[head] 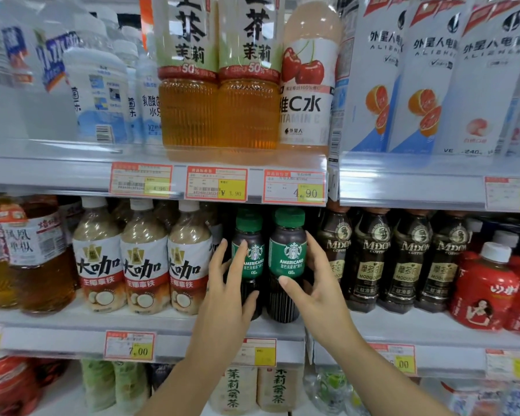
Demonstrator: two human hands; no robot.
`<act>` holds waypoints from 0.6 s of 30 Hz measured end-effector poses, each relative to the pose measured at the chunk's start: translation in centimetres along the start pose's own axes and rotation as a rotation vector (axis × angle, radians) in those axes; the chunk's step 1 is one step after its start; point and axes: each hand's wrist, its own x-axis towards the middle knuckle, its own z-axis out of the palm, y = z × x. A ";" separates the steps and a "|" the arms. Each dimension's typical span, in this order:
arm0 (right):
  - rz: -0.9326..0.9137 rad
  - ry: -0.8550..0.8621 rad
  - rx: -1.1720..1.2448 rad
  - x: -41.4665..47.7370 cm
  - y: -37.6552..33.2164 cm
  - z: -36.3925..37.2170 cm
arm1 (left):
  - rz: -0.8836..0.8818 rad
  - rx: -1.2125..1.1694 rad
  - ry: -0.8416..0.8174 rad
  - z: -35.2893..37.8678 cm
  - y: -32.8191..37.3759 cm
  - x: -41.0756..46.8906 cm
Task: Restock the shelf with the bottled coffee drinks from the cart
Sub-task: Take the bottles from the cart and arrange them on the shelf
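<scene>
Two dark coffee bottles with green caps and green Americano labels stand side by side on the middle shelf (150, 327). My left hand (227, 291) curls round the left bottle (249, 256), fingers on its label and thumb low on its dark body. My right hand (312, 283) grips the right bottle (287, 259), thumb across the front below the label and fingers behind its right side. Both bottles stand upright with their bases on the shelf. The cart is out of view.
White-capped latte bottles (144, 259) stand just left of my left hand. Dark coffee bottles with gold emblems (370, 259) stand just right of my right hand. Red bottles (487, 283) fill the far right. Price tags line the shelf edges; tall drinks crowd the shelf above.
</scene>
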 end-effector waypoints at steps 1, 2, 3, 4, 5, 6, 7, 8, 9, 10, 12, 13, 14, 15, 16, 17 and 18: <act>0.008 -0.005 -0.005 0.0 0.2 0.1 | 0.007 -0.004 0.000 0.1 -0.1 0.0; 0.015 -0.005 -0.011 0.0 0.3 0.3 | 0.013 -0.005 0.000 0.2 -0.1 0.0; 0.018 -0.002 -0.017 -0.1 0.4 0.5 | 0.012 -0.008 -0.001 0.2 -0.2 0.1; 0.020 0.006 -0.022 -0.2 0.5 0.6 | 0.008 -0.016 -0.004 0.3 -0.2 0.1; 0.021 0.019 -0.029 -0.3 0.6 0.7 | 0.005 -0.022 -0.004 0.3 -0.1 0.2; 0.024 0.033 -0.035 -0.3 0.7 0.7 | 0.003 -0.025 -0.003 0.2 -0.1 0.2; 0.029 0.047 -0.043 -0.4 0.9 0.8 | -0.001 -0.027 0.002 0.1 0.0 0.2; 0.037 0.063 -0.056 -0.5 1.0 0.7 | -0.007 -0.026 0.005 0.1 0.0 0.1; 0.049 0.081 -0.081 -0.5 1.1 0.6 | -0.014 -0.023 0.006 0.0 0.0 0.1; 0.059 0.098 -0.117 -0.5 1.1 0.5 | -0.022 -0.021 0.006 -0.1 0.0 0.0; 0.072 0.095 -0.178 -0.5 1.2 0.1 | -0.023 -0.011 0.000 -0.1 0.1 -0.2; 0.083 0.075 -0.197 -0.5 1.2 -0.1 | -0.021 -0.008 -0.003 -0.2 0.2 -0.3; 0.096 0.054 -0.214 -0.6 1.2 -0.2 | -0.024 -0.008 -0.010 -0.2 0.2 -0.3; 0.105 0.037 -0.226 -0.8 1.3 -0.2 | -0.033 -0.012 -0.019 -0.2 0.3 -0.3; 0.109 0.031 -0.229 -1.0 1.4 -0.2 | -0.043 -0.022 -0.031 -0.3 0.3 -0.3; 0.111 0.029 -0.226 -1.1 1.4 -0.2 | -0.058 -0.036 -0.039 -0.3 0.4 -0.3; 0.111 0.030 -0.224 -1.3 1.5 -0.2 | -0.074 -0.050 -0.049 -0.3 0.4 -0.3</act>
